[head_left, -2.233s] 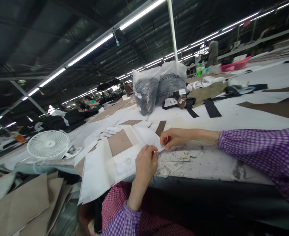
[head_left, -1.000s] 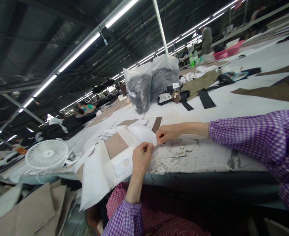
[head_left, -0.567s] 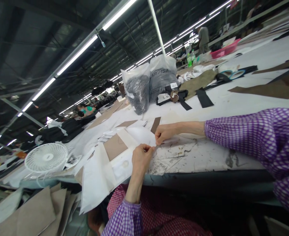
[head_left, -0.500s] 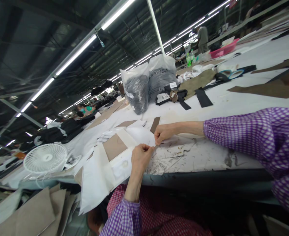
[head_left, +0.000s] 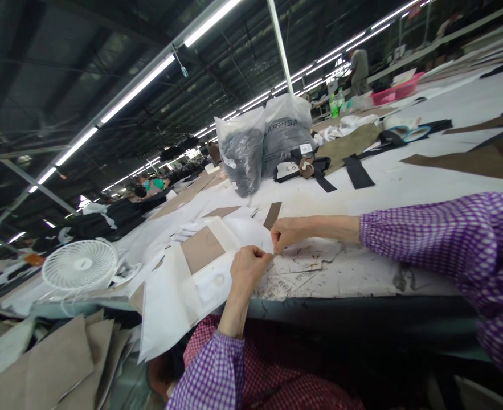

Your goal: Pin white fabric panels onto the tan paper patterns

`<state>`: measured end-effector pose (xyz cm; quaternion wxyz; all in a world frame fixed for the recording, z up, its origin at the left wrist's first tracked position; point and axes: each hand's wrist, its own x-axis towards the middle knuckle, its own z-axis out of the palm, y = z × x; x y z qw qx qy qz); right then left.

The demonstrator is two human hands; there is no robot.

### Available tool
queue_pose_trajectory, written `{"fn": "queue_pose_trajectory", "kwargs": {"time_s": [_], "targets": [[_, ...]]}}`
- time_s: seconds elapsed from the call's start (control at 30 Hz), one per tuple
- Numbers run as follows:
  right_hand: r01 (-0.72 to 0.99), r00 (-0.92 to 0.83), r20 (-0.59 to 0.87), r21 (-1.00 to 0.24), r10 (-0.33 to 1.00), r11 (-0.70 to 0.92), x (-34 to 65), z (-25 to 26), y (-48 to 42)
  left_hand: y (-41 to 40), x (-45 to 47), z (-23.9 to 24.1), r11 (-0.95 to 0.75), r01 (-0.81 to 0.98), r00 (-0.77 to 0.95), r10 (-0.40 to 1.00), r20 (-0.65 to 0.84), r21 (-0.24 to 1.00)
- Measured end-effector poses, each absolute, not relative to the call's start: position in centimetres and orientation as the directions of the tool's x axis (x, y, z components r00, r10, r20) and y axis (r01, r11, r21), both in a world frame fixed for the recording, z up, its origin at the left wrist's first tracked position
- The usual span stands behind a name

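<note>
Above the marked table surface [head_left: 311, 267], my left hand [head_left: 249, 266] and my right hand [head_left: 284, 232] meet almost fingertip to fingertip. Both are closed in a pinch. Whatever lies between the fingers is too small to make out. Just beyond my right hand is a narrow brown strip [head_left: 272, 215]. White sheets [head_left: 168, 310] spread to the left of my left hand and hang over the table's front edge. On them rests a taupe square piece [head_left: 202, 250] with a thread-like curl on it.
A white fan [head_left: 80, 265] stands at the left, above stacked taupe panels [head_left: 58, 359]. Two filled plastic bags [head_left: 240, 154] stand at the back. Dark strips [head_left: 359, 172], brown pieces [head_left: 460, 162], blue-handled scissors [head_left: 417, 133] and a pink basin [head_left: 399, 90] lie to the right.
The view has shifted slightly, so most things sit a little further right. My hands keep their pinch close together, with hardly any movement relative to the table.
</note>
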<state>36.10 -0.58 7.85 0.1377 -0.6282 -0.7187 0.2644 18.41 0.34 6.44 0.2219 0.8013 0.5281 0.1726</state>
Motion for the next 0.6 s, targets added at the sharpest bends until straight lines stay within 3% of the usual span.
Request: {"fn": "queue_pose_trajectory", "kwargs": {"time_s": [0.23, 0.33, 0.4, 0.6], "targets": [[0.883, -0.168, -0.084, -0.455, 0.982, 0.112, 36.7, 10.1, -1.6, -0.1, 18.3, 6.7, -0.36, 0.763, 0.394, 0.917, 0.055, 0.537], [0.797, -0.363, -0.033, -0.528, 0.931, 0.292, 36.5, 10.6, -2.0, -0.9, 18.7, 6.7, -0.385, 0.741, 0.418, 0.906, 0.071, 0.551], [0.725, -0.501, -0.097, -0.59, 0.86, 0.356, 36.4, 10.3, -2.1, -1.3, 19.0, 6.8, -0.407, 0.715, 0.444, 0.893, 0.082, 0.568], [0.684, -0.529, -0.26, -0.695, 0.808, 0.224, 36.9, 9.1, -1.7, -0.7, 16.5, 8.4, -0.383, 0.543, 0.552, 0.833, 0.026, 0.747]]}}
